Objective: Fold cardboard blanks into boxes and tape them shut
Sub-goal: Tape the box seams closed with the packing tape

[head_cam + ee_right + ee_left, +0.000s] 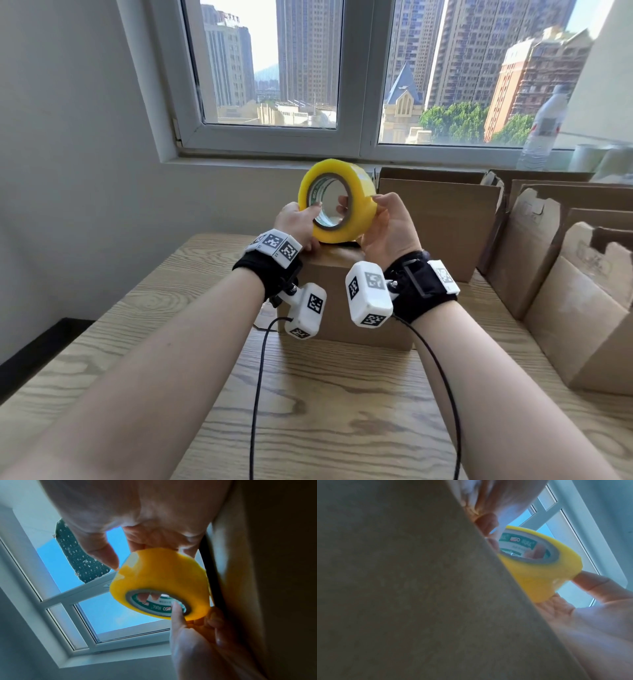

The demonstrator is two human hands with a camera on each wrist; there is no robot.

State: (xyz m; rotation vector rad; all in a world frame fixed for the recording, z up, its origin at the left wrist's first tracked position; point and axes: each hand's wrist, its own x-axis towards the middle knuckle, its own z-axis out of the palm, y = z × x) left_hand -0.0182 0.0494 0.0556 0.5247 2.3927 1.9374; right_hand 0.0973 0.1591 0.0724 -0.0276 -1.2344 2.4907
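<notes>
Yellow tape roll (337, 200) gripped between left hand (297, 224), right hand (388, 228).

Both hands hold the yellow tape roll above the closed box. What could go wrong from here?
1. The right hand only pinches the tape roll at its outer face, thumb tip near the edge; the tape's loose end may be hard to find.
2. The box under the left hand sits free on the table, so pulling tape could slide it.

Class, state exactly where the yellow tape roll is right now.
In the head view the yellow tape roll is centre frame, held up between the left hand and right hand, above the closed cardboard box.
</notes>
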